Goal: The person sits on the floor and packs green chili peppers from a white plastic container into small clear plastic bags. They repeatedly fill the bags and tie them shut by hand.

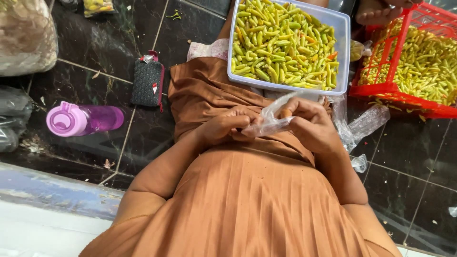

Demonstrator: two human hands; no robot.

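Head view | the left hand (pixel 221 129) and the right hand (pixel 307 124) are both pinching a thin clear plastic bag (pixel 271 119) over the lap | fingers are pressing together on its edge | rubbing the edge gently is a good way to part it | white plastic tub (pixel 343 52) of green and yellow chilies (pixel 283 43) is sitting just ahead.

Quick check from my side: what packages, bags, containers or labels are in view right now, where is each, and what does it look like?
Clear plastic bag: held between left hand and right hand, crumpled, see-through.
White plastic tub: on the lap ahead, rectangular, full of green-yellow chillies.
Red crate: right, slatted, more chillies.
Purple bottle: left floor, lying down, pink lid.
Dark pouch: left floor, maroon zip edge, small tag.
Loose clear bags: floor by the crate.
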